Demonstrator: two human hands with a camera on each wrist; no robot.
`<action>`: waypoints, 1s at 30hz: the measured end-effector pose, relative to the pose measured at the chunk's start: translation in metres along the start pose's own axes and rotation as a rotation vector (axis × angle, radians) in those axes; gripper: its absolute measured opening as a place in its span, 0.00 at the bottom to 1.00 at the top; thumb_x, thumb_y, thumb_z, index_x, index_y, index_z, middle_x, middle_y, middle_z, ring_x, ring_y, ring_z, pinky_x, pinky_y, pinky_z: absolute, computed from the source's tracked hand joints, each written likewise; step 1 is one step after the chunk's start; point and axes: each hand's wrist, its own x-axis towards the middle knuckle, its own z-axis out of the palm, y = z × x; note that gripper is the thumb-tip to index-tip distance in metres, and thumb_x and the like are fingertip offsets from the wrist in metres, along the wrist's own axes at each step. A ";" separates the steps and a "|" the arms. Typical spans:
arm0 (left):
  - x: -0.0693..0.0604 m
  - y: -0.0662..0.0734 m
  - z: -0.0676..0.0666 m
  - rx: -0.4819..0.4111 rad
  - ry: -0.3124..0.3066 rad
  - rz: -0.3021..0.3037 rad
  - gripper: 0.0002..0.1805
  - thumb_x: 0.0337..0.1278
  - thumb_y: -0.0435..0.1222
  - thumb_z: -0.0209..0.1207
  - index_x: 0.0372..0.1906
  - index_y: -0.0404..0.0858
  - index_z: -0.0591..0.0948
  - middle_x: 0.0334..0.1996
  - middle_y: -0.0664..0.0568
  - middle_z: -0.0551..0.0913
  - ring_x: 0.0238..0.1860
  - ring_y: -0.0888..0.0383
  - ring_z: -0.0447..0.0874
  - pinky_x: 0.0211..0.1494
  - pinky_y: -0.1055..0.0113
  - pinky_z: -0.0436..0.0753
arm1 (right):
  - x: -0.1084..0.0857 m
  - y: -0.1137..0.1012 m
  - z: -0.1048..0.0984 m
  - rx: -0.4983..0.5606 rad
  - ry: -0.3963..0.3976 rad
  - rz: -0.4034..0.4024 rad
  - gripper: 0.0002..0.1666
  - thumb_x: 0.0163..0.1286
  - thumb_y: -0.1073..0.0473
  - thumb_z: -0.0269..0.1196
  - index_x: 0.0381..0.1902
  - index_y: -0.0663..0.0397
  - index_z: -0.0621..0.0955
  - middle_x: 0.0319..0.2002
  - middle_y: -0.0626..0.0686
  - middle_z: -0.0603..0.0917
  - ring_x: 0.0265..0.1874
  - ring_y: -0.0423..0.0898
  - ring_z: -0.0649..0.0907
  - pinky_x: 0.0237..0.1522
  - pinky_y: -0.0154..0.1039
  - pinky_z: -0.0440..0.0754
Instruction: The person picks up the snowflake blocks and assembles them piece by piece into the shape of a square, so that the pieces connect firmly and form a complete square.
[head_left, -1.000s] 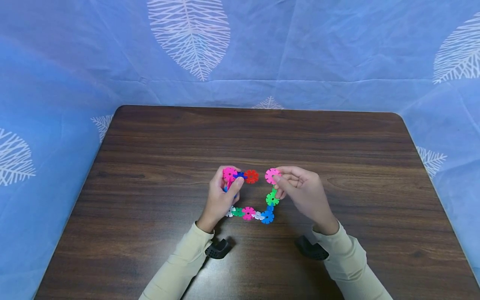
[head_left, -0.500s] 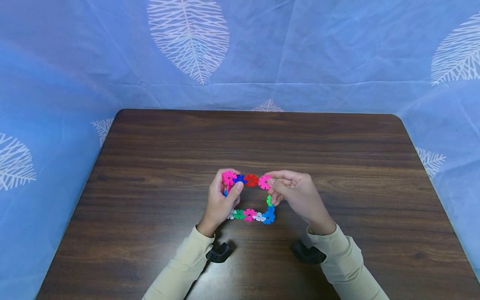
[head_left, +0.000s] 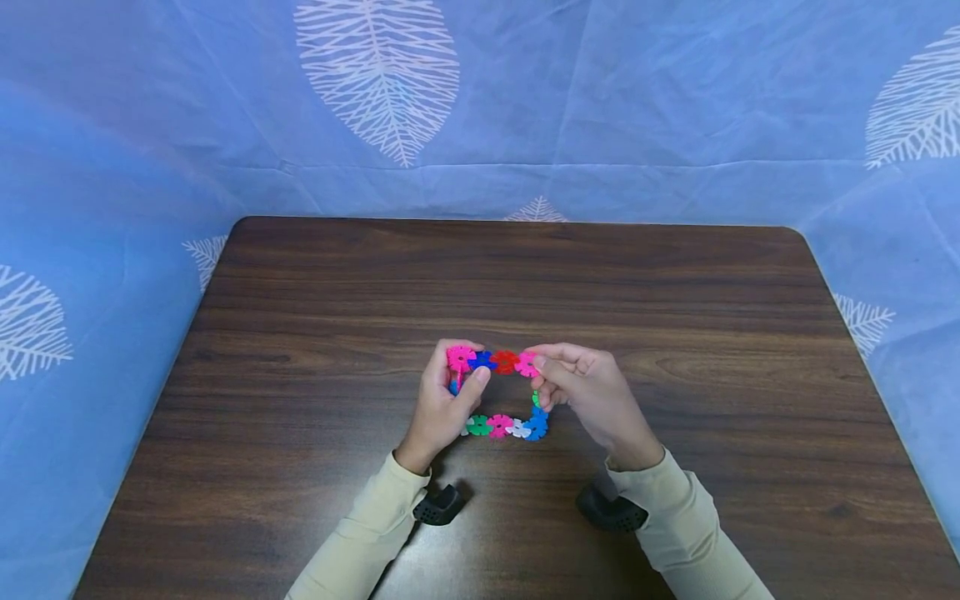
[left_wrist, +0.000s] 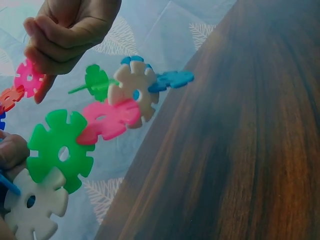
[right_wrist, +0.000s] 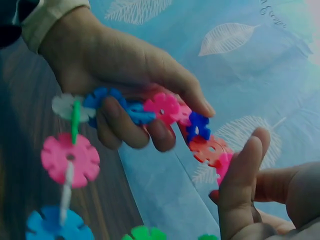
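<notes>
A loop of notched plastic snowflake discs is held above the table between both hands. My left hand (head_left: 442, 400) grips its left side, thumb near a dark blue disc (head_left: 482, 361) beside a pink corner disc (head_left: 460, 358). A red disc (head_left: 505, 362) extends from the dark blue one. My right hand (head_left: 600, 400) pinches another pink disc (left_wrist: 29, 78) against the red disc's edge; whether their slots interlock is unclear. Along the near side run a green disc (left_wrist: 62, 150), a pink disc (left_wrist: 111, 120), a white disc (left_wrist: 134, 92) and a blue disc (head_left: 536, 425). Fingers partly hide the right side's green discs (left_wrist: 96, 82).
The dark wood-grain table (head_left: 300, 333) spreads around the hands. Behind and beside it hangs a blue cloth (head_left: 637, 100) with white leaf prints. Black wrist devices (head_left: 438, 505) sit under both wrists.
My right hand has moved left with its pink disc, closing the gap to the red disc. The two discs now meet. My left hand has stayed almost still.
</notes>
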 end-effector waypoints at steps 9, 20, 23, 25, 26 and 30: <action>-0.001 0.001 -0.002 -0.022 -0.033 -0.006 0.12 0.65 0.27 0.50 0.51 0.27 0.65 0.14 0.55 0.65 0.13 0.66 0.63 0.12 0.71 0.65 | -0.001 0.003 0.007 0.036 0.058 -0.027 0.19 0.69 0.62 0.59 0.51 0.73 0.77 0.20 0.45 0.82 0.17 0.38 0.79 0.26 0.31 0.83; 0.000 0.002 -0.004 0.027 -0.045 -0.024 0.13 0.64 0.25 0.50 0.50 0.26 0.65 0.16 0.49 0.67 0.15 0.66 0.64 0.14 0.71 0.67 | -0.002 0.008 0.009 0.009 0.049 -0.041 0.20 0.69 0.61 0.58 0.53 0.72 0.76 0.22 0.43 0.83 0.19 0.38 0.80 0.28 0.32 0.84; 0.001 0.001 -0.004 0.023 -0.039 -0.015 0.12 0.64 0.25 0.50 0.50 0.26 0.65 0.15 0.51 0.66 0.15 0.67 0.64 0.14 0.72 0.67 | -0.001 0.008 0.009 -0.023 0.045 -0.044 0.20 0.70 0.60 0.58 0.54 0.70 0.76 0.23 0.46 0.83 0.20 0.39 0.81 0.29 0.33 0.85; 0.002 0.001 -0.005 0.010 -0.036 -0.012 0.12 0.64 0.25 0.50 0.50 0.26 0.65 0.15 0.53 0.66 0.14 0.67 0.64 0.13 0.71 0.66 | -0.001 0.006 0.009 -0.058 0.042 -0.044 0.21 0.71 0.58 0.57 0.56 0.67 0.76 0.26 0.50 0.84 0.20 0.41 0.82 0.30 0.35 0.85; 0.002 0.001 -0.005 -0.002 -0.038 -0.011 0.12 0.65 0.26 0.50 0.50 0.26 0.64 0.14 0.53 0.65 0.13 0.66 0.64 0.13 0.71 0.66 | -0.001 0.005 0.009 -0.072 0.045 -0.042 0.22 0.71 0.57 0.57 0.57 0.65 0.76 0.27 0.52 0.84 0.21 0.42 0.83 0.31 0.35 0.85; 0.002 0.001 -0.006 -0.046 -0.045 -0.011 0.13 0.67 0.29 0.50 0.50 0.27 0.64 0.13 0.56 0.64 0.12 0.67 0.62 0.12 0.71 0.64 | -0.003 0.003 0.007 -0.122 0.065 -0.035 0.24 0.71 0.53 0.56 0.60 0.59 0.73 0.33 0.61 0.85 0.22 0.45 0.84 0.29 0.38 0.86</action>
